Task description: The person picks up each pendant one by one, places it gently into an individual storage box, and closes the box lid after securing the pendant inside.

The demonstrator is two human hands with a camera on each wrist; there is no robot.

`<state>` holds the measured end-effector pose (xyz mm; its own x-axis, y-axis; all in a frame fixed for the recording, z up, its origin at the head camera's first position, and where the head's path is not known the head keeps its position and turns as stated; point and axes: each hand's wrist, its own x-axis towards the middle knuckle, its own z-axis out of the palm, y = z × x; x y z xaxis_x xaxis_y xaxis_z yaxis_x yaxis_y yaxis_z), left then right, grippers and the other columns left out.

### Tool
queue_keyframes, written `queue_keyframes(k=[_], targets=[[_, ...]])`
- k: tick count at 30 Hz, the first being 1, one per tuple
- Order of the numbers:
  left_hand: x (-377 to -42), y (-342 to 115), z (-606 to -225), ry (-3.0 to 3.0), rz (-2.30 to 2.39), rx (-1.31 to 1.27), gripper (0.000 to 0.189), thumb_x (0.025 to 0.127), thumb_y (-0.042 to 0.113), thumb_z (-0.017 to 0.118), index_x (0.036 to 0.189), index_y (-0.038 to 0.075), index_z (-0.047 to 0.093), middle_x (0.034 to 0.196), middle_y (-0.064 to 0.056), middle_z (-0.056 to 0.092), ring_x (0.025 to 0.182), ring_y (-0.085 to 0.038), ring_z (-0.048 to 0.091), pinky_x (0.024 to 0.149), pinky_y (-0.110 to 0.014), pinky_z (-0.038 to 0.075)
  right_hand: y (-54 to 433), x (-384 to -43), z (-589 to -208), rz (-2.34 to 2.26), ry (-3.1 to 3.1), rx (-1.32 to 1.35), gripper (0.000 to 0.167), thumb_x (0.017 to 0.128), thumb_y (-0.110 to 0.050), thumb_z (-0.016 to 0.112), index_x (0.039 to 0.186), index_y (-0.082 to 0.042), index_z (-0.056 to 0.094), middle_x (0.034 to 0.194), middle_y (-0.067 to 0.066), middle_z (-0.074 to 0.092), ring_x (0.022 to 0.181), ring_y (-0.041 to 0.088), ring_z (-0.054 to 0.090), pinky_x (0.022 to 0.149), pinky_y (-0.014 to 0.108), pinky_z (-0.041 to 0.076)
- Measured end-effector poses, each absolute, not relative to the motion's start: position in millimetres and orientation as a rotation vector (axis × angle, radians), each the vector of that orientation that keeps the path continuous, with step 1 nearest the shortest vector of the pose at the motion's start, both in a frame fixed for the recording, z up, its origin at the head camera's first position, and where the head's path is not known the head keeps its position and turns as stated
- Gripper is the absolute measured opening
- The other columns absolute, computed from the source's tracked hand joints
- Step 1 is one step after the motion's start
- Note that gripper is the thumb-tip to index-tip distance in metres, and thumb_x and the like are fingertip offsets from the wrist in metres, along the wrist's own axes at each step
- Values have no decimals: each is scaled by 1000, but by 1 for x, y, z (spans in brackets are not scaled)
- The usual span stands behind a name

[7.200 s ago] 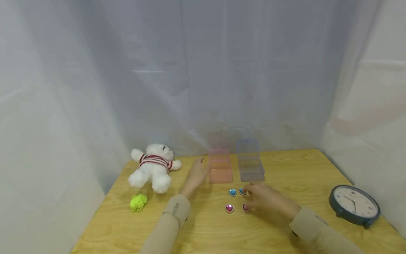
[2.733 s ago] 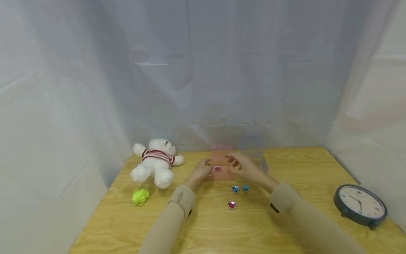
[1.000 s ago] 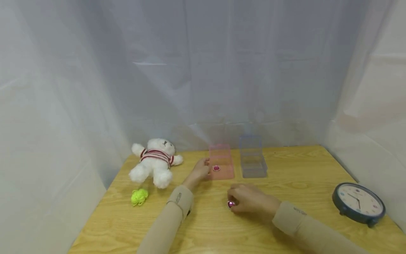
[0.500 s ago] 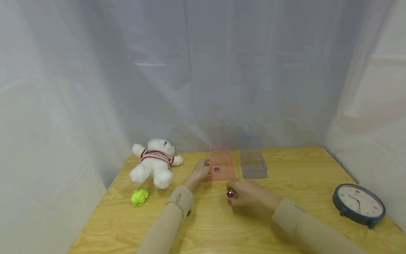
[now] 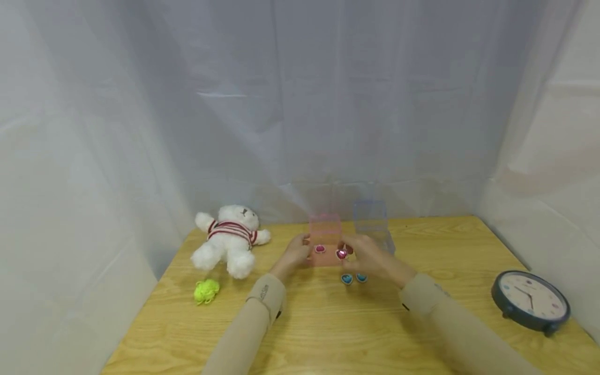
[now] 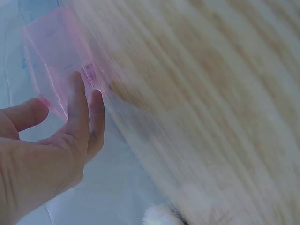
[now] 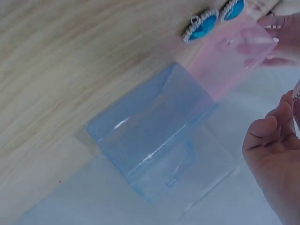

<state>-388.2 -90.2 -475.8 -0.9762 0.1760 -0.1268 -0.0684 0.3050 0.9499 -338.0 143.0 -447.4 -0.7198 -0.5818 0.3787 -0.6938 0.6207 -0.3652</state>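
Head view: wooden table [image 5: 328,333] under pink box [image 5: 328,261], sheeting [image 5: 304,114] behind
Right hand [image 5: 370,255]: I pinch gem [image 5: 341,254]
Left hand [image 5: 294,253]: spread beside box

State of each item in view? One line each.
Pink box, lid open, loose pink gem inside
Blue box, lid open
Other pink gem, held by right hand
Blue gems, on table
Left hand, at pink box
Teddy bear, on its back
Clock, face up
Yellow-green yarn, bundled
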Motion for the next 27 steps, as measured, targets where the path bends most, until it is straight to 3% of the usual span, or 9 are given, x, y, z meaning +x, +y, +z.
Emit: queue_keyframes(k=[7,17,21,27], targets=[[-386,-91,-473,2421,1677,136,52,107,3,45,157,-10,35,150,-35,50,129,-46,60,104,-49,61,144,-360,-444,838,-2548,928,17,88,-9,78,104,-5,71,83,6,63,74,12,50,64,23,43],[-383,-89,-473,2431,1670,124,53,106,4,47,157,-9,37,154,-35,47,132,-47,59,107,-51,59,143,-367,-449,862,-2647,863,14,90,-8,74,104,-8,71,81,0,59,72,11,50,62,23,45],[-382,-87,-473,2441,1675,114,52,107,4,46,157,-8,38,154,-35,47,132,-47,58,107,-51,59,150,-358,-453,622,-2813,853,11,95,-18,76,102,-11,74,79,-3,62,70,10,53,61,24,47],[-382,-86,-473,2434,1702,106,52,106,1,44,157,-10,37,155,-37,46,131,-48,59,106,-50,60,161,-344,-461,368,-2905,871,21,91,-30,82,97,-10,80,78,-4,72,66,5,56,60,25,53]])
